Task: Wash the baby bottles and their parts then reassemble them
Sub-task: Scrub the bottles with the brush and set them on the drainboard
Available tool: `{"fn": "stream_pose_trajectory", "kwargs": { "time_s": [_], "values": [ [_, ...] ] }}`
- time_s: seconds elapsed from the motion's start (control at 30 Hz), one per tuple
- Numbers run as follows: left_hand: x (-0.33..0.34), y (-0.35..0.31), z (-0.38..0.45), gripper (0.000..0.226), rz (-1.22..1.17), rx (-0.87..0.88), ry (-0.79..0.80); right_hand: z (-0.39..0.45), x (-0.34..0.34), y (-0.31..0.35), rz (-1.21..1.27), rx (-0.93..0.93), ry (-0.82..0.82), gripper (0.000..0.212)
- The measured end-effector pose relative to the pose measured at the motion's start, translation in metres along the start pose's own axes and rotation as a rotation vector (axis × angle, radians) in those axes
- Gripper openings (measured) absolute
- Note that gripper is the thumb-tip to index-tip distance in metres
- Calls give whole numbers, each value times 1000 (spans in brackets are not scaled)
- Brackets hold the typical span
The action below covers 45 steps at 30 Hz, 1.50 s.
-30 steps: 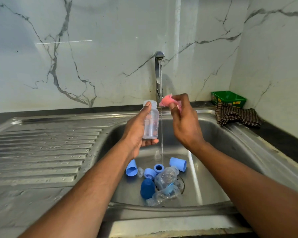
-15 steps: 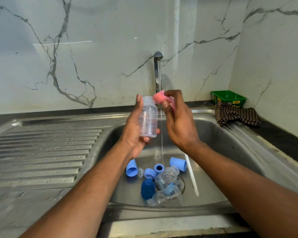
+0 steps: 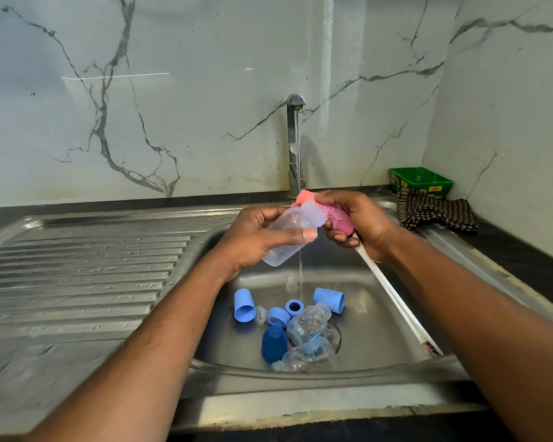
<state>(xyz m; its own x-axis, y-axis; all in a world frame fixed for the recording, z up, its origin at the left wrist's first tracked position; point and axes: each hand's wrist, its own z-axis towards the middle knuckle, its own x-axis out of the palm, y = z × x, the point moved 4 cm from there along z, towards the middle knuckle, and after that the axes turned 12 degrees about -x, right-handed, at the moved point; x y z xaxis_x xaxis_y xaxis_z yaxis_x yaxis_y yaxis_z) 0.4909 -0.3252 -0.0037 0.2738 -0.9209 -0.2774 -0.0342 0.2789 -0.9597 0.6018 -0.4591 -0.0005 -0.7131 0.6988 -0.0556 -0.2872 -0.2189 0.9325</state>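
Gripping the clear plastic baby bottle (image 3: 289, 235) around its body, the left hand (image 3: 256, 240) tilts its mouth toward the right hand (image 3: 358, 221), whose fingers curl around the pink sponge head of a white-handled bottle brush (image 3: 337, 218), apparently so the sponge can be fed into the neck. Both meet under the thin stream from the steel tap (image 3: 293, 141) (probably to keep the sponge wet). Below the hands, blue caps (image 3: 245, 306) and other clear bottles (image 3: 308, 323) lie by the drain of the steel sink (image 3: 380, 333), seemingly awaiting washing.

A brushed steel sink (image 3: 380, 330), ribbed at its drainer, holds clear plastic bottles (image 3: 307, 323) and matt blue caps (image 3: 245, 306) below glossy marble-look wall (image 3: 205, 106).
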Motion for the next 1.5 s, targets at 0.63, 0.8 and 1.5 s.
{"fn": "stream_pose_trajectory", "kwargs": {
  "time_s": [0.63, 0.8, 1.5],
  "values": [
    [-5, 33, 19, 76, 370, 68, -226, 1, 19, 5, -686, -435, -240, 19],
    [-31, 38, 20, 72, 134, -33, -545, 1, 29, 2, -812, -388, -171, 21],
    [0, 16, 17, 69, -1006, -201, -129, -17, 55, 3, -631, -585, -299, 21]
  ]
}}
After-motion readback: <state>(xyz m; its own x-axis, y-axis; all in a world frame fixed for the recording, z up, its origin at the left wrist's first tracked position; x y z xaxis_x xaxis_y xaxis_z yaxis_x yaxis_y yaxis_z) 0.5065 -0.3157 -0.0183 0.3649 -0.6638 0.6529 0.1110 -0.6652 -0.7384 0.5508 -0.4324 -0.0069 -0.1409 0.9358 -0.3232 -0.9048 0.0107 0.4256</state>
